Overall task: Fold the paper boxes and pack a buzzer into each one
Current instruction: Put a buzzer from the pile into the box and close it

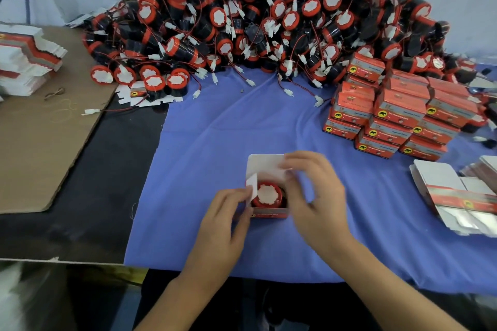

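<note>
Box (270, 213) w/ buzzer (267, 193) inside sits near desk's (215, 142) front edge, btw the hands. L hand (226, 219) pinches its side flap (252, 187). R hand (317, 196), nearer the lid (265, 169) at the back, touches it; grip too blurry.

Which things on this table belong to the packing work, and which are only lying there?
Belong to the work: open box, held by left hand and right hand; buzzer inside it; pile of buzzers; packed boxes; flat boxes at right; flat boxes at left.
Only lying there: rubber bands; cardboard sheet.
</note>
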Action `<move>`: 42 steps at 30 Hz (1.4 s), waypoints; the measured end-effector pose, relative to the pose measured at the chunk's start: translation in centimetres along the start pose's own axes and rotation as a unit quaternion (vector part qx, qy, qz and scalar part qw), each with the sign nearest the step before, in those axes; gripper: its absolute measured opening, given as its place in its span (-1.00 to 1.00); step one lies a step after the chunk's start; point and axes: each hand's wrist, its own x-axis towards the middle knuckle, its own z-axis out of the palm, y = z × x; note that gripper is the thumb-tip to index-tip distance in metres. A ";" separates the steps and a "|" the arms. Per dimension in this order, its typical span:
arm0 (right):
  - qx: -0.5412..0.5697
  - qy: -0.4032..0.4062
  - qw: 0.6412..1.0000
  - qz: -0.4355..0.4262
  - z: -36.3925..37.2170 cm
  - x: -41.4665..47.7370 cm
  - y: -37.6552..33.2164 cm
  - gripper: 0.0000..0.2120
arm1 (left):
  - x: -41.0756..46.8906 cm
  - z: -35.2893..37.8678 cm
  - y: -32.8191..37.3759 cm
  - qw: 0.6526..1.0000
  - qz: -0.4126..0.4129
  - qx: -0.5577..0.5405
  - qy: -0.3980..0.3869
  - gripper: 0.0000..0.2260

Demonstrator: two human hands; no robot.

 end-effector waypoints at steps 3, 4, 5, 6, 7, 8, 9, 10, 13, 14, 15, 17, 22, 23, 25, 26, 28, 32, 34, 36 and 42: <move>0.182 0.095 0.950 0.236 -0.7 -1.0 2.0 -0.72 | 0.0 0.4 0.7 0.996 0.017 0.088 -0.007 -0.73; 0.221 0.065 0.927 0.296 -0.8 -1.3 2.6 -0.68 | 0.1 0.4 0.7 0.995 0.019 0.099 -0.008 -0.73; 0.233 0.027 0.917 0.323 -0.8 -1.6 3.2 -0.66 | 0.1 0.4 0.8 0.994 0.017 0.105 -0.013 -0.74; 0.235 -0.008 0.914 0.330 -0.6 -1.9 3.7 -0.66 | 0.2 0.3 0.9 0.994 0.017 0.108 -0.018 -0.74; 0.237 -0.037 0.915 0.325 -0.3 -1.9 3.9 -0.66 | 0.3 0.1 1.0 0.994 0.015 0.108 -0.021 -0.72; 0.244 -0.055 0.916 0.312 0.1 -1.8 4.0 -0.63 | 0.4 0.0 1.1 0.994 0.013 0.104 -0.022 -0.70; 0.246 -0.067 0.921 0.295 0.4 -1.5 4.0 -0.60 | 0.6 -0.1 1.2 0.995 0.011 0.100 -0.021 -0.70; 0.233 -0.080 0.930 0.274 0.6 -1.3 4.0 -0.57 | 0.7 -0.2 1.2 0.995 0.009 0.095 -0.017 -0.70; 0.156 -0.126 0.957 0.212 0.7 -1.0 4.3 -0.65 | 1.3 -0.4 1.2 0.998 -0.015 0.062 0.008 -0.81; 0.139 -0.133 0.959 0.207 0.6 -1.1 4.5 -0.66 | 1.5 -0.5 1.1 0.999 -0.029 0.042 0.017 -0.87; 0.121 -0.140 0.962 0.199 0.3 -1.3 4.7 -0.65 | 1.9 -0.7 1.1 0.999 -0.045 0.018 0.021 -0.78; 0.109 -0.158 0.967 0.167 -0.3 -1.9 5.1 -0.59 | 2.5 -1.1 0.8 0.998 -0.059 -0.019 -0.004 -0.51; 0.029 -0.293 0.952 0.083 -2.6 -2.4 6.2 -0.52 | 2.2 -2.5 0.0 0.989 0.007 0.069 -0.134 -0.53; -0.001 -0.296 0.953 0.066 -2.8 -2.4 6.2 -0.50 | 2.1 -2.7 -0.2 0.985 0.014 0.083 -0.151 -0.48; -0.034 -0.282 0.958 0.036 -2.6 -2.4 5.9 -0.51 | 2.3 -3.0 -0.5 0.977 0.043 0.122 -0.168 -0.45; -0.041 -0.277 0.960 0.031 -2.6 -2.4 5.8 -0.51 | 2.6 -3.1 -0.4 0.974 0.055 0.137 -0.172 -0.48; -0.046 -0.274 0.960 0.032 -2.6 -2.3 5.6 -0.53 | 3.3 -3.3 -0.2 0.970 0.056 0.150 -0.181 -0.55; -0.036 -0.268 0.962 0.025 -2.8 -1.7 5.2 -0.54 | 4.1 -3.8 0.6 0.968 0.046 0.151 -0.193 -0.57; -0.027 -0.243 0.969 0.027 -2.5 -1.4 4.9 -0.61 | 4.3 -3.6 1.0 0.973 0.048 0.138 -0.176 -0.61; -0.023 -0.215 0.976 0.029 -2.3 -1.3 4.9 -0.67 | 4.4 -3.4 1.3 0.979 0.050 0.125 -0.153 -0.65; -0.065 -0.264 0.962 0.007 -2.7 -1.9 5.3 -0.63 | 3.8 -3.1 0.7 0.962 0.063 0.171 -0.203 -0.61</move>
